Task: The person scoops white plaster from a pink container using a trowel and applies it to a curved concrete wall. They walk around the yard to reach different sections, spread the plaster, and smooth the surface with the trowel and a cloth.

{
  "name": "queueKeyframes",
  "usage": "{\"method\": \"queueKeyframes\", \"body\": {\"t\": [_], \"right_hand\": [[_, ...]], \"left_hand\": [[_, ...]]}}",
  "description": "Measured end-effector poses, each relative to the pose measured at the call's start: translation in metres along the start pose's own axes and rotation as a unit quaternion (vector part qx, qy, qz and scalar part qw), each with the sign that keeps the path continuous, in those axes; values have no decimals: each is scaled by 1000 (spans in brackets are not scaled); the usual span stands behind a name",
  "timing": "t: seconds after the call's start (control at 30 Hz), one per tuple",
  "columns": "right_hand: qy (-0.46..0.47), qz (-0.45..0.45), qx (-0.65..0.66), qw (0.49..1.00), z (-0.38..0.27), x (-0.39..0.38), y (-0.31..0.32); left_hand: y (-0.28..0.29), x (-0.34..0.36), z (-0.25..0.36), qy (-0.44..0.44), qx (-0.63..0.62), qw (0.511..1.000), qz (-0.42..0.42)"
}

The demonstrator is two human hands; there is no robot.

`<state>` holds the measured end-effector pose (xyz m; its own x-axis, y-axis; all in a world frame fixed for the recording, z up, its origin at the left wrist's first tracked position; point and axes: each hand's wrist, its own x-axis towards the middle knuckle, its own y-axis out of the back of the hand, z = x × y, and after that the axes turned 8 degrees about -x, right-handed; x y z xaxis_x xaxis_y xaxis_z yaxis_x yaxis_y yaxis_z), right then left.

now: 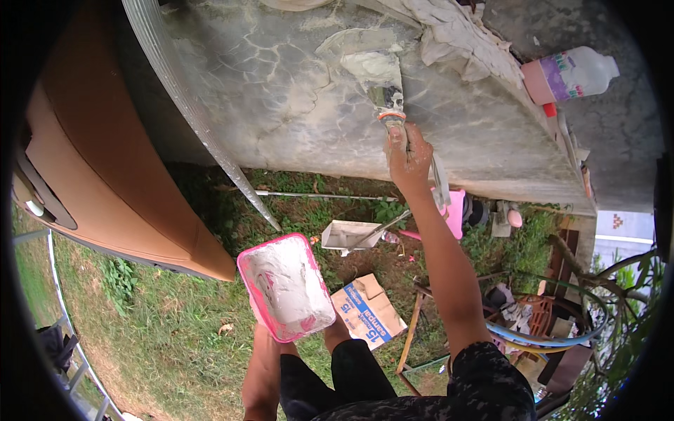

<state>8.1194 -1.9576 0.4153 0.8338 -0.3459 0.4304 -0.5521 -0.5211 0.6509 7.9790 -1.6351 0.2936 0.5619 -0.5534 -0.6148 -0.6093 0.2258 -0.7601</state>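
My right hand (409, 153) is wrapped round the handle of a putty knife (385, 95), held out in front of me. The blade's broad end meets a smear of pale wet putty (371, 64) on the grey cracked wall (281, 91). A pink rectangular tub (241, 270) of white putty (284, 277) rests in my left hand (262, 331), low and left of centre. The tub hides most of that hand's fingers. Putty coats the tub's inner walls and leaves pink patches bare.
A ribbed pipe (189, 112) slants down the wall beside a large brown curved panel (133, 161). Below lie a flattened cardboard box (370, 311), a dustpan (347, 234) and a pink plastic thing (455, 212). At the upper right is a bottle (572, 75); hoops and clutter lie lower right.
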Motion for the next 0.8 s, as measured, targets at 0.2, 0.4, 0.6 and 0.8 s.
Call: {"method": "queueKeyframes", "body": {"t": [0.2,0.4,0.6,0.8], "right_hand": [[21,-34,-2,999,-3,-3,-2],[3,-57,-52,997,1,4,11],[100,-95,-48,989,10,8,20],[32,-84,-132,987,20,10,17]], "left_hand": [[12,-3,-2,-5,-9,1000,-15],[29,1,-1,-52,31,997,44],[23,-4,-3,-19,-6,999,29],[3,-1,-7,4,-21,1000,22]]}}
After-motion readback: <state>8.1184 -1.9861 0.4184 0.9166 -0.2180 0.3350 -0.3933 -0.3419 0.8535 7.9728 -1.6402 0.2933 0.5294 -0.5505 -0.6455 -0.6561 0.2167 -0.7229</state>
